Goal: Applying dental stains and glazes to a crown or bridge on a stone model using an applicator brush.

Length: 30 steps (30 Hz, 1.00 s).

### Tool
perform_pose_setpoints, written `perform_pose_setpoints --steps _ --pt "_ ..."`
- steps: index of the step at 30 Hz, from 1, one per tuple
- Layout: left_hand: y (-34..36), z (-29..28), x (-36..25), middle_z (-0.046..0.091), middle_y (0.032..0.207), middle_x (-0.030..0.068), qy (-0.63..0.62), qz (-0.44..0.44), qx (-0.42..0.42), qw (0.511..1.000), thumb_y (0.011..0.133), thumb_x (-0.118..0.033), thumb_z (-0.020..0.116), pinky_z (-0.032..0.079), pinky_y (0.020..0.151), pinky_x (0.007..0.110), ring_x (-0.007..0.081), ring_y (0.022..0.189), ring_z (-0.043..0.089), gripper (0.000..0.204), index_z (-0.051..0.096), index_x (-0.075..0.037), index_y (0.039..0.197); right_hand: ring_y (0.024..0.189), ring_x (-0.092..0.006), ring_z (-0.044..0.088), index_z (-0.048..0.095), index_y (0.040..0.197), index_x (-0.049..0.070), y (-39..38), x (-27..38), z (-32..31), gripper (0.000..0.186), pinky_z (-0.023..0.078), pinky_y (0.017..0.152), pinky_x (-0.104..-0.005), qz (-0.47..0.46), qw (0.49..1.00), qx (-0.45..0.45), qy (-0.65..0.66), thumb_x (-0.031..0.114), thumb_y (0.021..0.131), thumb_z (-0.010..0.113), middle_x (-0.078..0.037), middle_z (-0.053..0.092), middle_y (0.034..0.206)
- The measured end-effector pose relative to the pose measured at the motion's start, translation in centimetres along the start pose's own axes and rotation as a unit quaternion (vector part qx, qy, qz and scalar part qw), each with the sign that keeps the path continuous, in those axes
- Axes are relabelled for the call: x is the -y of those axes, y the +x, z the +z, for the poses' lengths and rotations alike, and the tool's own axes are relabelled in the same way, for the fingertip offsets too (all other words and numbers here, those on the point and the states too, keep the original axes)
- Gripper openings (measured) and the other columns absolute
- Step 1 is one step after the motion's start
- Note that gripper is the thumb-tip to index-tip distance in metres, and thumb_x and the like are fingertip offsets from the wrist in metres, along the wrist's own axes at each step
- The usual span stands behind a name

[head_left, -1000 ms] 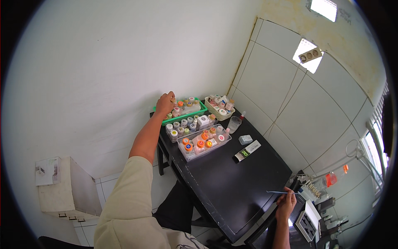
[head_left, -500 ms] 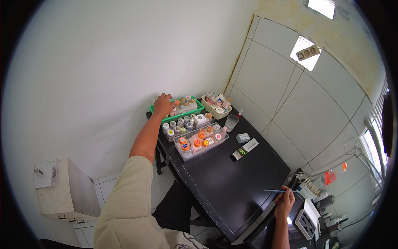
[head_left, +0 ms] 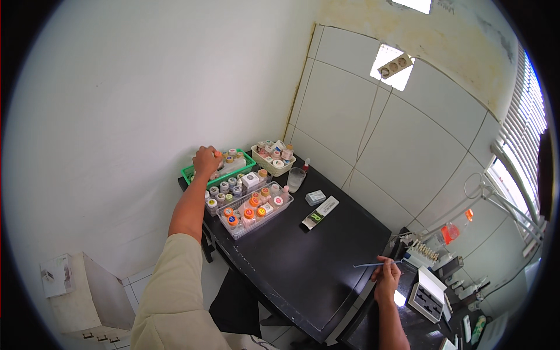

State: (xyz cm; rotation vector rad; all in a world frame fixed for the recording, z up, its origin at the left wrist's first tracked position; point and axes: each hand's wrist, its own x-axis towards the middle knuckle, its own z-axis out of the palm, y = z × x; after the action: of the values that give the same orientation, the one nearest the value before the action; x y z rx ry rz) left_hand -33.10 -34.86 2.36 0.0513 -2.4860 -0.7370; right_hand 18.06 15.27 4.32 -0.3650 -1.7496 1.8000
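Observation:
At the far left of the black table [head_left: 291, 256], my left hand [head_left: 205, 160] is over the green basket [head_left: 240, 172], its fingers closed on a small orange-capped bottle [head_left: 218, 154]. The bottle's body is hidden by the hand. Other small bottles and jars stand in this basket. My right hand [head_left: 386, 280] is above the table's right corner, pinching a thin blue tool with a fine tip [head_left: 368, 265]. A clear basket of orange-capped bottles [head_left: 255, 227] sits nearest me, with a row of lidded jars [head_left: 224, 187] between it and the green one.
A cream basket [head_left: 274, 168] stands in the back corner, beside a clear cup [head_left: 296, 179]. A small box [head_left: 315, 198] and a long white-and-black box [head_left: 320, 212] lie mid-table. Right of the table are a dark counter with an opened case [head_left: 427, 300] and a lamp arm [head_left: 513, 213].
My view has swung to the right, so the table appears further left. The orange-capped bottle now shows at my left fingertips. My right hand keeps the blue tool.

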Motion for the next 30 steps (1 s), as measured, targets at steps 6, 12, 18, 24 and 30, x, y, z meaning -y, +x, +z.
perform_pose_setpoints --steps 6,12,18,24,30 --pt "2.4 -2.4 -3.3 0.076 0.115 0.0132 -0.295 0.016 -0.032 0.955 0.085 -0.04 0.087 0.059 0.089 0.041 0.0269 0.104 0.074 0.043 0.078 -0.008 0.112 0.055 -0.0116 0.057 0.072 0.115 0.002 0.1 -0.2 -0.4 0.037 0.044 0.049 -0.0267 0.001 1.0 0.001 0.007 0.036 0.114 0.058 -0.002 0.061 0.072" --pt "-2.5 -4.3 -13.5 0.073 0.123 0.008 -0.646 0.001 0.203 0.736 0.099 -0.032 0.079 0.058 0.101 0.041 0.023 0.115 0.071 0.041 0.07 -0.006 0.13 0.057 -0.012 0.058 0.072 0.116 0.002 0.1 -0.4 -0.3 0.036 0.045 0.05 -0.0269 0.02 1.0 0.004 -0.016 0.035 0.114 0.057 -0.002 0.06 0.073" --pt "-14.4 -1.9 -23.9 0.067 0.137 0.0102 -0.82 -0.036 0.46 0.339 0.112 -0.033 0.054 0.056 0.11 0.054 0.0298 0.129 0.065 0.043 0.057 -0.008 0.147 0.058 -0.0109 0.058 0.074 0.118 0.002 -0.2 0.4 0.1 0.034 0.043 0.053 -0.0261 0.019 0.999 0.007 -0.029 0.031 0.115 0.055 -0.001 0.061 0.073" --pt "-26.1 1.9 -29.5 0.072 0.114 0.0086 -0.767 -0.115 0.558 0.294 0.111 -0.04 0.056 0.064 0.079 0.042 0.0256 0.1 0.074 0.037 0.062 -0.011 0.133 0.061 -0.0121 0.059 0.072 0.119 0.0 -0.4 0.7 0.9 0.037 0.047 0.056 -0.0272 0.017 0.999 0.023 -0.032 0.033 0.115 0.055 -0.001 0.06 0.074" --pt "-31.6 3.4 -31.9 0.065 0.117 0.0094 -0.68 -0.035 0.581 0.447 0.107 -0.033 0.07 0.053 0.059 0.026 0.017 0.088 0.072 0.032 0.046 -0.015 0.117 0.062 -0.0097 0.058 0.074 0.117 0.001 -1.0 1.1 1.0 0.033 0.046 0.058 -0.0249 0.039 0.999 0.035 -0.009 0.028 0.115 0.056 0.0 0.062 0.075"
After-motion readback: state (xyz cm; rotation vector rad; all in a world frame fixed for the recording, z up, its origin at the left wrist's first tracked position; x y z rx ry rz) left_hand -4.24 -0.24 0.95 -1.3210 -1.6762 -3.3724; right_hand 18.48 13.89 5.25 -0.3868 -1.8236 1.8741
